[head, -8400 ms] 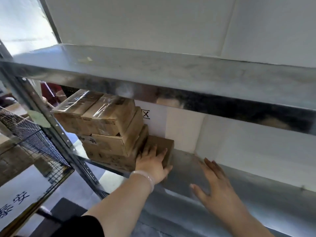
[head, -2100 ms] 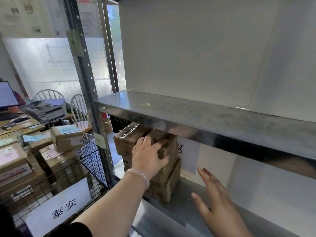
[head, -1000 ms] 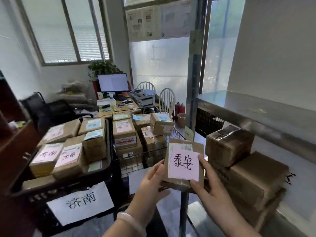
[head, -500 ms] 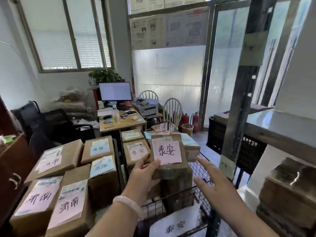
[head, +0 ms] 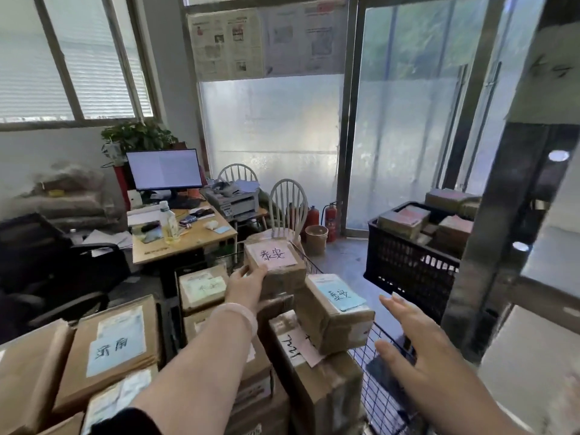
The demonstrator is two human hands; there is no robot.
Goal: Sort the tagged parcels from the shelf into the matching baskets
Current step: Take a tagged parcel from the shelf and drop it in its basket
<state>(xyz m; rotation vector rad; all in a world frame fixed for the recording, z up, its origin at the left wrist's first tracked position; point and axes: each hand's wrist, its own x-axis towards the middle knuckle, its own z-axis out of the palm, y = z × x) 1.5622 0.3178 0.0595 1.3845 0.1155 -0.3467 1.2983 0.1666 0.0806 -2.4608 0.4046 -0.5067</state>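
My left hand point(head: 245, 285) grips a small brown parcel point(head: 277, 264) with a pink tag, held at the top of the pile in the wire basket point(head: 378, 390). Just right of it lies a parcel with a blue tag point(head: 337, 310) on top of other boxes. My right hand point(head: 408, 337) hovers with straight fingers over the basket's right rim and holds nothing. To the left, bigger parcels with blue tags point(head: 113, 350) fill another basket.
The shelf's metal upright point(head: 499, 246) rises at the right. Behind it stands a black crate point(head: 411, 262) with more parcels. A desk point(head: 185, 238) with a monitor, two white chairs point(head: 287, 204) and fire extinguishers stand beyond the baskets.
I took a pink-tagged parcel off the shelf stack and turned left. My left hand has carried it forward onto the wire basket's pile; my right hand let go and hovers beside.
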